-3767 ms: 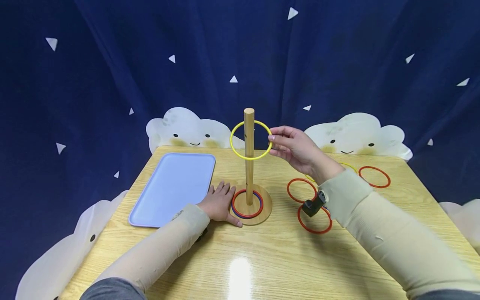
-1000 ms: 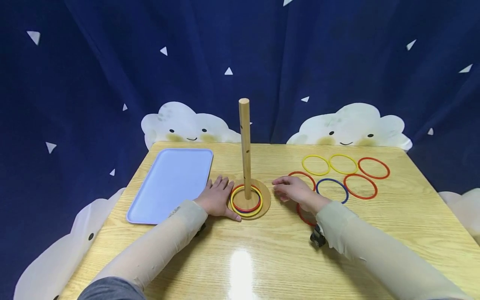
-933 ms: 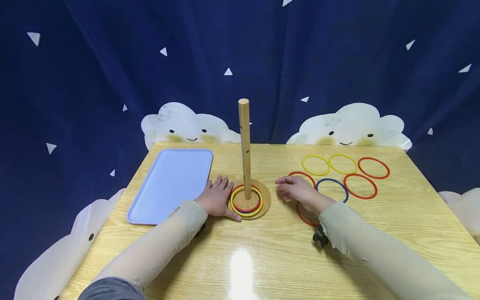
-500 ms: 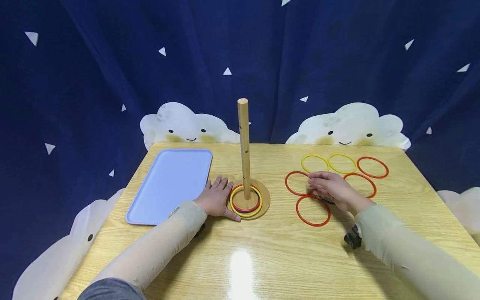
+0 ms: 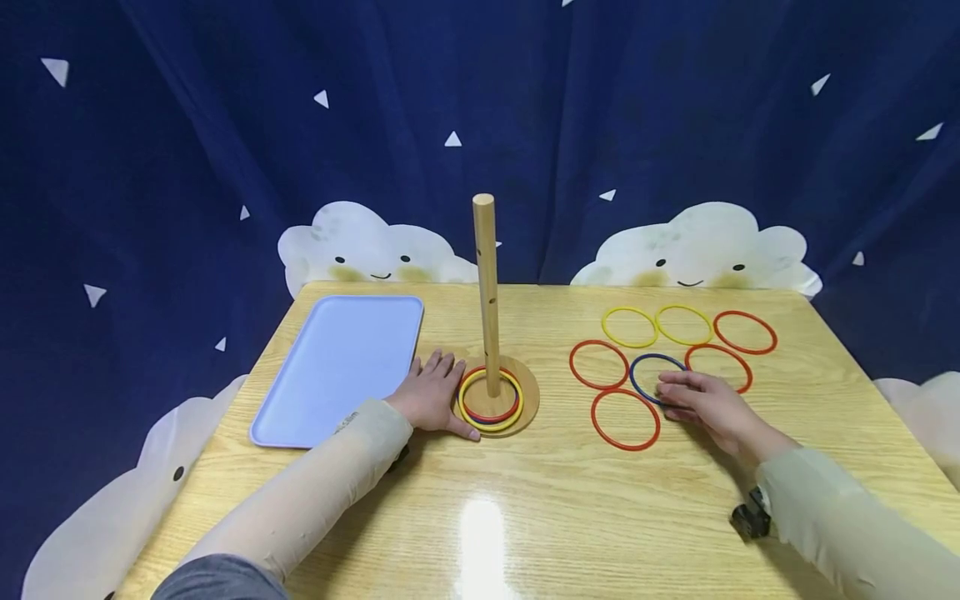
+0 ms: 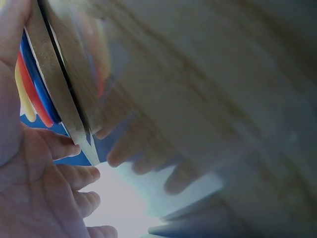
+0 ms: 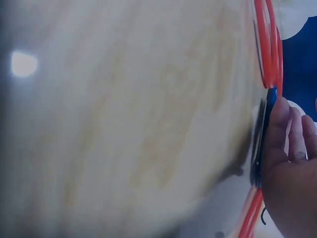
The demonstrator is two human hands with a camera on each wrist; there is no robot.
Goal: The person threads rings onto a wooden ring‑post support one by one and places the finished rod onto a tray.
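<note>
A wooden pole [image 5: 487, 292] stands upright on a round wooden base [image 5: 529, 400]. Stacked around its foot lie a yellow ring [image 5: 480, 427], a red ring and a blue ring. My left hand [image 5: 430, 398] rests with fingers spread at the base's left edge; in the left wrist view its fingers [image 6: 81, 176] lie beside that edge. On the right, another blue ring [image 5: 655, 356] lies flat among other rings. My right hand [image 5: 708, 408] is at this ring's near right side, its fingers [image 7: 280, 124] nearly straight and overlapping the ring; the thumb is hidden in the right wrist view.
Several red rings [image 5: 633, 449] and two yellow rings [image 5: 630, 345] lie around the blue one on the wooden table [image 5: 555, 517]. A light blue tray [image 5: 341, 375] lies left of the base. A dark blue curtain [image 5: 420, 75] hangs behind.
The yellow ring, earlier held at the pole by my right hand, now lies on the base. My right hand has moved right from beside the base to the blue ring. My left hand stays put.
</note>
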